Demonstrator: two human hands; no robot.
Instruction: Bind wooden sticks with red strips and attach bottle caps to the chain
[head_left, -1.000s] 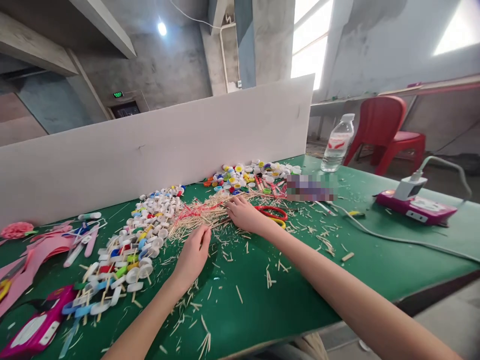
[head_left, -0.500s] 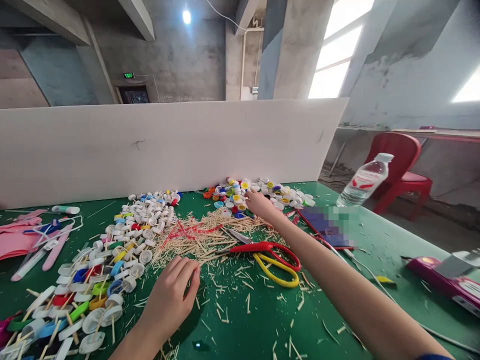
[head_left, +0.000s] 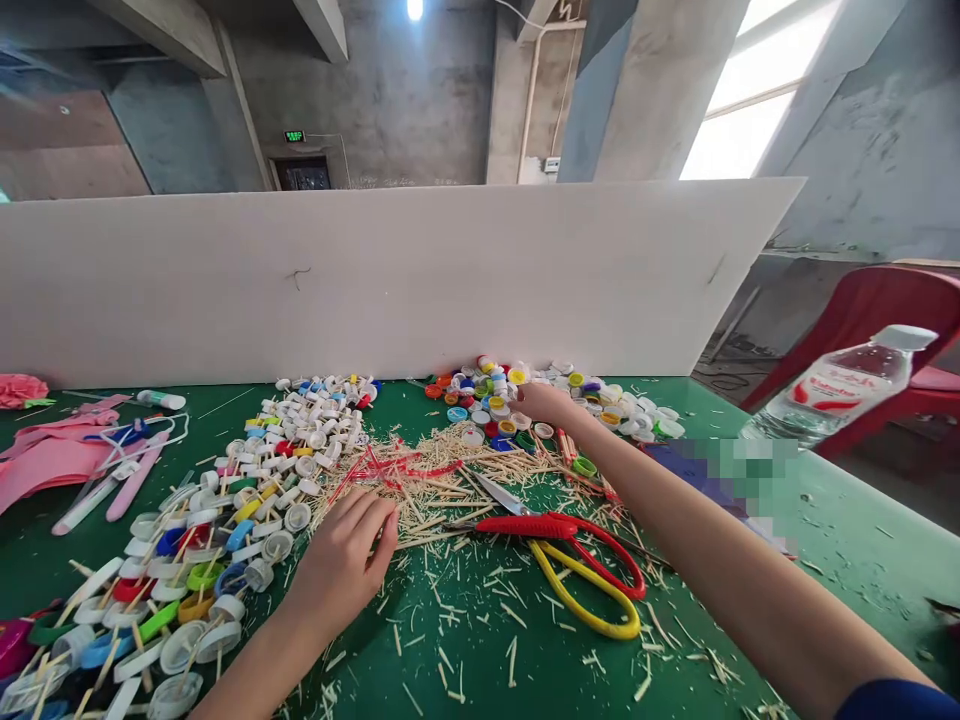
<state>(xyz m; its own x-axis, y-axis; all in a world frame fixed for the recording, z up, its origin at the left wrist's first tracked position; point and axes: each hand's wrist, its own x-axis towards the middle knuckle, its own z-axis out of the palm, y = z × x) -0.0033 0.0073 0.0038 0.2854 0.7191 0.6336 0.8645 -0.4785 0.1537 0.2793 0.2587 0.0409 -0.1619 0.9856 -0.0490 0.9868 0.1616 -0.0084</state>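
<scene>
Near the left hand [head_left: 346, 548] lie sticks [head_left: 431, 500] and scissors [head_left: 551, 526], near the right hand [head_left: 546, 404] caps [head_left: 484, 400]; both grips are unclear.

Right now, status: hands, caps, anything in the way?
Right hand at the loose caps, grip hidden. Left hand by the sticks, hold unclear. Open scissors nearer than right hand, possibly in its way back.

open air over sticks [head_left: 442, 452], scissors [head_left: 559, 527] nearer, white board [head_left: 420, 285] behind

Grey concrete wall [head_left: 420, 110], bright window [head_left: 742, 130]
</scene>
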